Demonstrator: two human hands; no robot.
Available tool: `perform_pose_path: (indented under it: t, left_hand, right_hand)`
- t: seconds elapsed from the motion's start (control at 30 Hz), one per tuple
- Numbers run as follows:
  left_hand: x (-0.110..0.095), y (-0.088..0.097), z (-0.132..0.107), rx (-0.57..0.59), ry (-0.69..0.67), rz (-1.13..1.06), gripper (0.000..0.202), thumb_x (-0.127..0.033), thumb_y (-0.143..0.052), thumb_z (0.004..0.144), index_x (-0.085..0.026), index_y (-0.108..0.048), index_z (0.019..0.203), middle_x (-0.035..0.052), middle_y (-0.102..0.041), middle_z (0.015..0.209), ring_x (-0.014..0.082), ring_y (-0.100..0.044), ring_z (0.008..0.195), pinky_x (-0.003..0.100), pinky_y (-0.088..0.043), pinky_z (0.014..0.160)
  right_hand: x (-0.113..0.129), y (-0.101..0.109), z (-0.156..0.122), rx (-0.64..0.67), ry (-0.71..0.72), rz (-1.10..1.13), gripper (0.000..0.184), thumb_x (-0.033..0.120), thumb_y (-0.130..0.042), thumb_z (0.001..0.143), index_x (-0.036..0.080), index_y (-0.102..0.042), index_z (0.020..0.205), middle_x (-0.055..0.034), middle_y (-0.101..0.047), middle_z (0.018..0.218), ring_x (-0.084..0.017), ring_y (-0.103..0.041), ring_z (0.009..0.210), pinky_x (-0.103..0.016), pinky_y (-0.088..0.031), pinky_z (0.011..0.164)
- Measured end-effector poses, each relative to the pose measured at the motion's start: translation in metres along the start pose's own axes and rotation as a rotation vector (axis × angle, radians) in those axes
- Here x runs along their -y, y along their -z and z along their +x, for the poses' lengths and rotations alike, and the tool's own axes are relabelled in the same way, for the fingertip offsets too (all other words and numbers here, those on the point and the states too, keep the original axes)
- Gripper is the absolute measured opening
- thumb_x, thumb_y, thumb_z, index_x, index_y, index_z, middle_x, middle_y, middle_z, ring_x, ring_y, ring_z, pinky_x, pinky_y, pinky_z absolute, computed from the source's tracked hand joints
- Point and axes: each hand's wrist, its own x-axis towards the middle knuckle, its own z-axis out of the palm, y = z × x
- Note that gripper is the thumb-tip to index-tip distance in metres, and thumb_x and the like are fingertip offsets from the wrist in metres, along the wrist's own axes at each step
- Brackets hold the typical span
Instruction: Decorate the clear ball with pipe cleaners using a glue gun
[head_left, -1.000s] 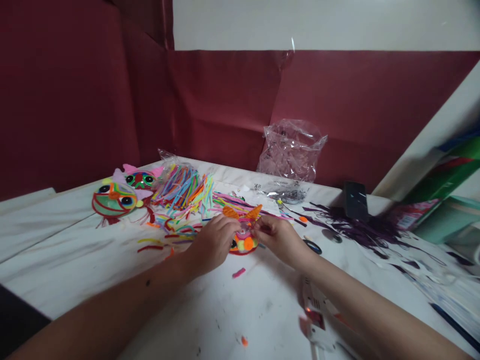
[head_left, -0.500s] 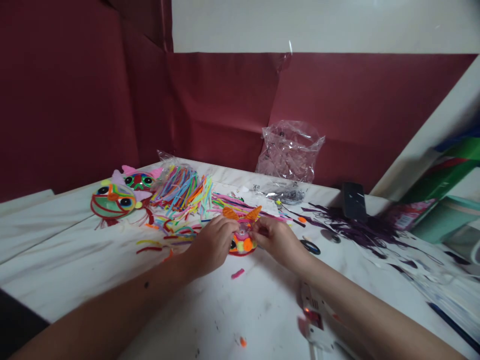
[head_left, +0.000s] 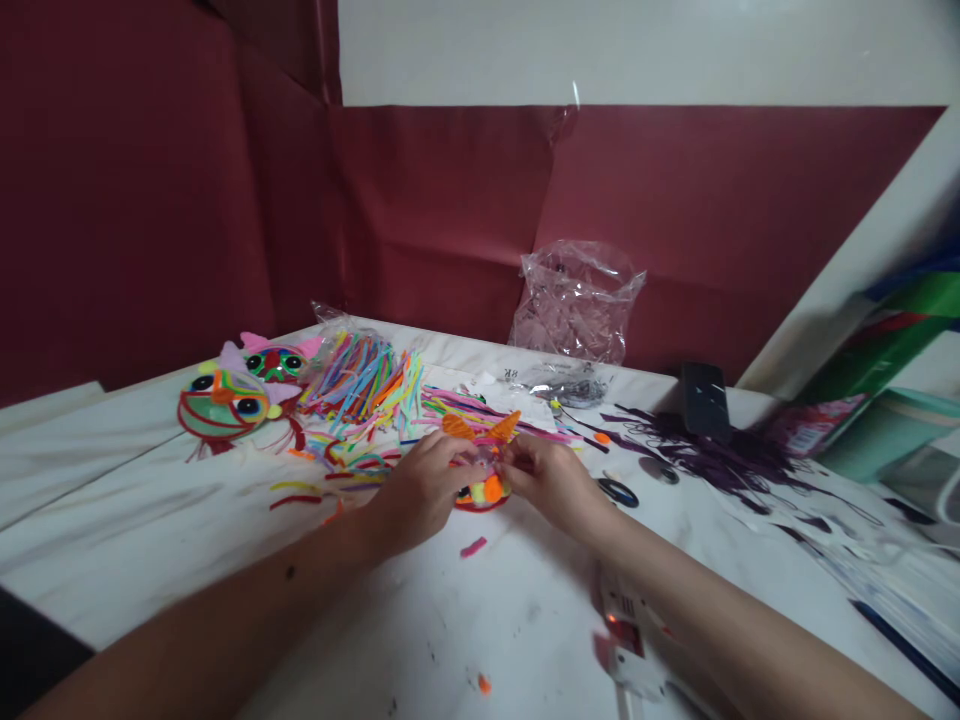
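Observation:
A small animal-face craft (head_left: 493, 490), made of fuzzy pipe cleaners with orange ears (head_left: 505, 428), a red rim and a black eye, is between my hands on the table. My left hand (head_left: 427, 487) is closed on its left side, the fingertips bent over the top of the face. From the right, my right hand (head_left: 551, 482) pinches at the upper middle of the face, by a pinkish-purple part. Whatever lies between those fingertips is hidden. Black-handled scissors (head_left: 618, 492) lie beside my right wrist.
A glue gun (head_left: 628, 645) with a glowing red light lies under my right forearm. Two face crafts (head_left: 225, 412) and a bundle of colored pipe cleaners (head_left: 356, 380) are at left. Purple strips (head_left: 750, 465), a phone (head_left: 703, 398) and a clear bag (head_left: 574, 305) stand or lie behind.
My left fingertips have shifted slightly over the face, and both hands remain at the craft. The whole view has moved a little; other things look unmoved.

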Motion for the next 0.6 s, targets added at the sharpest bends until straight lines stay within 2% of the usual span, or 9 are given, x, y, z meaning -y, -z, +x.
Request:
perform_pose_path:
  t: [0.13,0.27,0.4,0.6]
  left_hand:
    - [-0.001,0.002,0.002,0.013,-0.011,0.026,0.037,-0.001,-0.044,0.083,-0.020,-0.070,0.101,0.0115,-0.063,0.104,0.0218,-0.055,0.095,0.037,-0.050,0.081]
    - [-0.003,0.004,0.003,0.036,-0.007,0.034,0.037,-0.001,-0.044,0.082,-0.020,-0.070,0.101,0.0112,-0.063,0.104,0.0216,-0.055,0.094,0.036,-0.051,0.080]
    - [-0.004,0.004,0.003,0.024,-0.007,0.027,0.038,0.000,-0.044,0.082,-0.019,-0.070,0.100,0.0114,-0.062,0.105,0.0215,-0.055,0.096,0.035,-0.050,0.082]
    - [-0.003,0.003,0.002,0.011,-0.005,0.045,0.035,-0.004,-0.042,0.086,-0.019,-0.070,0.099,0.0121,-0.062,0.104,0.0215,-0.055,0.093,0.036,-0.050,0.080]
  right_hand:
    - [-0.002,0.000,0.001,0.007,0.008,0.027,0.009,0.024,-0.054,0.074,0.021,-0.052,0.066,0.0019,-0.055,0.060,-0.013,-0.046,0.056,-0.023,-0.031,0.053]
    - [-0.006,0.006,0.002,0.040,0.030,0.077,0.005,0.021,-0.053,0.073,0.019,-0.057,0.070,0.0017,-0.057,0.062,-0.013,-0.047,0.056,-0.023,-0.034,0.055]
    - [-0.012,0.012,0.002,0.048,0.011,0.130,0.006,0.023,-0.052,0.071,0.019,-0.055,0.068,0.0034,-0.054,0.058,-0.011,-0.043,0.052,-0.023,-0.032,0.051]
    - [-0.024,0.004,0.008,0.079,-0.050,0.237,0.012,0.027,-0.055,0.070,0.019,-0.052,0.062,0.0048,-0.049,0.054,-0.009,-0.040,0.050,-0.021,-0.031,0.048]
